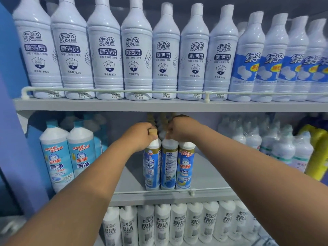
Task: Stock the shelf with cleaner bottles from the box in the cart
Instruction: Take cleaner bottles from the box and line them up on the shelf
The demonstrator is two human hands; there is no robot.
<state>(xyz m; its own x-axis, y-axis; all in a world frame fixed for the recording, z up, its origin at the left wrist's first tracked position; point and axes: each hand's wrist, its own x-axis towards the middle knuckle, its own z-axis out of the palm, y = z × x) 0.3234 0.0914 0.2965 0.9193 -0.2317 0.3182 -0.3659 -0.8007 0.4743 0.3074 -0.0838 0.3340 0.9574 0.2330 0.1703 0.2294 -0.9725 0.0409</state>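
1. Head view: left hand point(140, 135) grips the gold cap of the leftmost of three blue-label cleaner bottles point(169, 164) standing at the front of the middle shelf point(209, 176); right hand point(181, 128) has its fingers curled round the middle bottle's cap.
2. Risk, judged: a push by the caps could tip the tall bottles over the low front rail point(159, 192), since the load sits high.
3. Hidden: right fingertips, bottles behind, cart and box out of frame.
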